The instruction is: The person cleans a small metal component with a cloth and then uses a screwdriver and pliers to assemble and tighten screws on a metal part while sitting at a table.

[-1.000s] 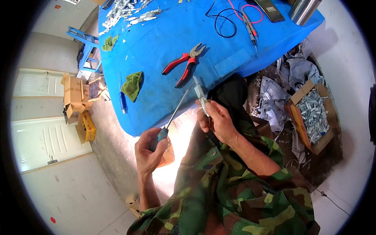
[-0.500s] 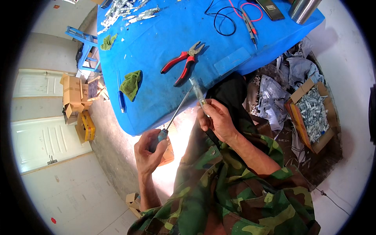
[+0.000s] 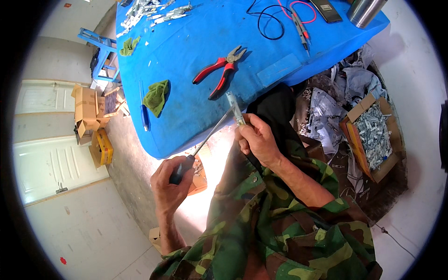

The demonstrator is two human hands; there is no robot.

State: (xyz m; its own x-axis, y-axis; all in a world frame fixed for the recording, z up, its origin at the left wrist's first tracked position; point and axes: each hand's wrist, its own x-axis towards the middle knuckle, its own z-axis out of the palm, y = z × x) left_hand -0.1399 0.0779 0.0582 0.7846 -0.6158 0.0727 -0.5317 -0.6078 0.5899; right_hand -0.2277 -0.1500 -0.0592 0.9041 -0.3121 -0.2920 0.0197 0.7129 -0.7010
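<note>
My left hand [image 3: 167, 189] is closed around the dark handle of a screwdriver [image 3: 182, 171]. Its long metal shaft slants up to the right, and the tip meets the side of a slim whitish, partly clear strip-shaped part [image 3: 235, 108]. That part is pinched at its lower end by my right hand [image 3: 257, 142], just off the table's near edge; what exactly it is I cannot make out. Beyond it, on the blue-covered table [image 3: 186, 112], lie red-and-black pliers [image 3: 219, 77] with jaws apart. A green cloth [image 3: 156, 97] and a second, blue-handled screwdriver [image 3: 144, 116] lie at the left.
Similar slim parts [image 3: 170, 16] are heaped at the far left of the table. Test probes [image 3: 299, 29], a phone [image 3: 325, 10] and a steel flask [image 3: 365, 11] lie far right. Below, at right, stands a carton [image 3: 373, 135] full of such parts. A blue stool [image 3: 100, 53] stands left.
My left hand has shifted slightly left and down, and more of the screwdriver's handle shows. The tip stays against the strip-shaped part, which my right hand still holds.
</note>
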